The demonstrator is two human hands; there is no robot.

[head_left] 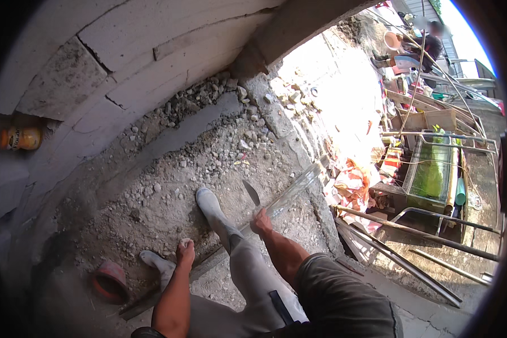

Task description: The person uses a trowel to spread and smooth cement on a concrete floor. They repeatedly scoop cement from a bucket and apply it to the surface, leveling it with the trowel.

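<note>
My right hand (260, 222) is closed around the handle of a trowel (252, 193), its narrow metal blade pointing away over the gravelly ground. Just beyond that hand lies a long pale wooden plank (304, 181), running across the floor beside my right boot (211, 204). My left hand (185, 252) hangs in front of my left boot (159, 261) with its fingers curled. A small pale lump (184, 242) shows at its fingertips; I cannot tell exactly what it is. Left of that hand, a reddish bucket (110, 281) leans on the dirt.
A block wall (112, 84) rises at the left, with a yellow jar (23, 138) in a gap. Loose stones (219, 149) cover the floor. Metal poles (417, 231), a glass tank (431, 169) and crumpled sacks (352, 188) crowd the right. Another person (431, 48) is far off.
</note>
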